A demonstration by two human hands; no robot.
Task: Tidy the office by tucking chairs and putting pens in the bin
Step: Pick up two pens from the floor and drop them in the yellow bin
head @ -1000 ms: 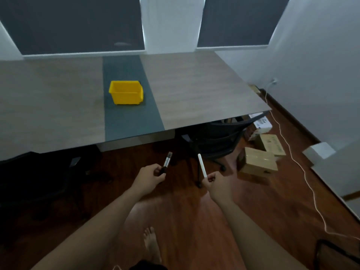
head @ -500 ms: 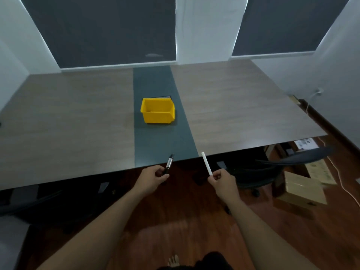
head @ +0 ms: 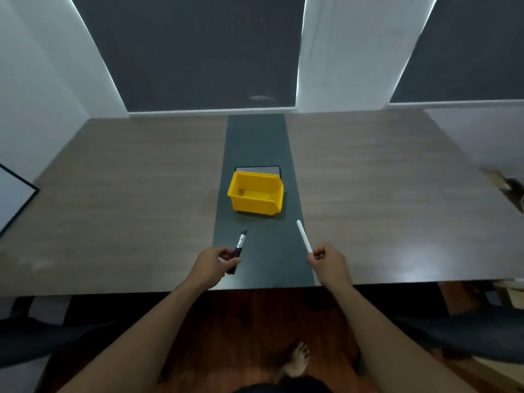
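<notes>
A yellow bin [head: 256, 197] stands open on the dark centre strip of the wooden table [head: 397, 194], with nothing visible inside it. My left hand [head: 214, 263] grips a black and silver pen [head: 239, 248] that points up toward the bin. A white pen [head: 304, 236] is pinched in my right hand [head: 329, 262], slanting up and left. Both hands hover over the near edge of the table, just short of the bin. Dark chairs sit low at the left [head: 42, 338] and right [head: 467, 333], partly under the table edge.
A grey flat plate [head: 256, 168] lies behind the bin. Dark window blinds and white walls back the table. A white board with a dark frame [head: 14, 199] leans at the left. My bare foot [head: 296, 361] stands on the reddish wooden floor.
I have stepped up to the table, so the bin looks nearer and centred. Both hands, each still holding its pen, have moved from over the floor to over the table's near edge.
</notes>
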